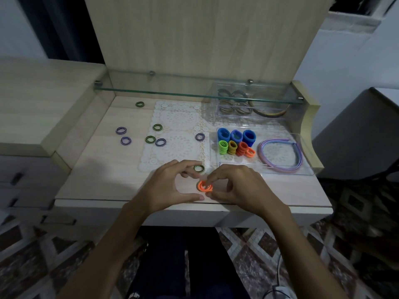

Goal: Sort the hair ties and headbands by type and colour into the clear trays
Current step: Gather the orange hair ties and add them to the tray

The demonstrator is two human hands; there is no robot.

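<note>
R hand (235, 186) fingers pinch small orange hair ties (205, 186) off counter (103, 180); L hand (170, 186) fingers pinch green-black tie (199, 168). Next, prob: orange ones to orange stack (245, 149) in near clear tray (306, 169)

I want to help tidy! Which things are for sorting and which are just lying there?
For sorting: orange hair ties in the right hand, striped hair ties, headbands, clear trays.

Just lying there: lace mat, glass shelf, cable.
</note>
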